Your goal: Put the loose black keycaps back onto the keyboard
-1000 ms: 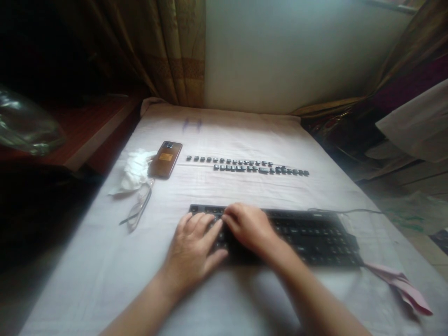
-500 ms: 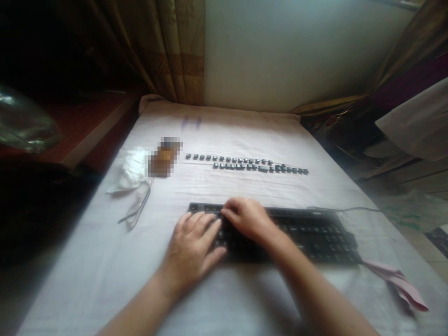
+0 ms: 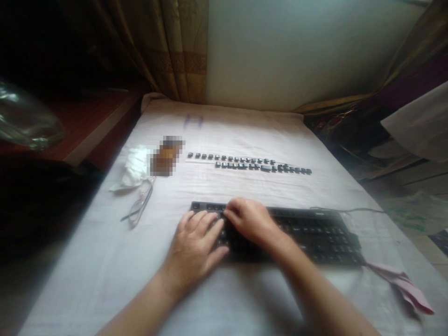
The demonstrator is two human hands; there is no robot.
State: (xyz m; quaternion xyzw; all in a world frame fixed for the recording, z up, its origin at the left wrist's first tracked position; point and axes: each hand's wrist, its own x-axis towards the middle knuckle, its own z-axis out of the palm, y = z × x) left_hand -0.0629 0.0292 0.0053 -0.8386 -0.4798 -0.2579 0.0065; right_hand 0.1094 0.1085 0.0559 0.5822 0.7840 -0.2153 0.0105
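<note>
A black keyboard [image 3: 308, 240] lies on the white cloth in front of me. My left hand [image 3: 196, 238] rests over its left end, fingers stretched and thumb apart. Over the upper left rows, my right hand [image 3: 250, 219] is curled with thumb and index finger pinched together at the keys; whatever is between those fingertips is hidden. Behind the keyboard, loose black keycaps [image 3: 241, 160] are laid out in two rough rows. My hands cover much of the keyboard's left part.
Left of the keycaps lie a crumpled white cloth [image 3: 135, 165], a blurred brown item [image 3: 166, 158] and eyeglasses [image 3: 140, 207]. A pink cloth [image 3: 401, 282] sits by the keyboard's right end, and a cable [image 3: 350, 209] runs right. A wooden surface [image 3: 105, 121] stands at left.
The whole view has shifted slightly, so everything sits a little further right. Both hands keep nearly the same place and pose on the keyboard.
</note>
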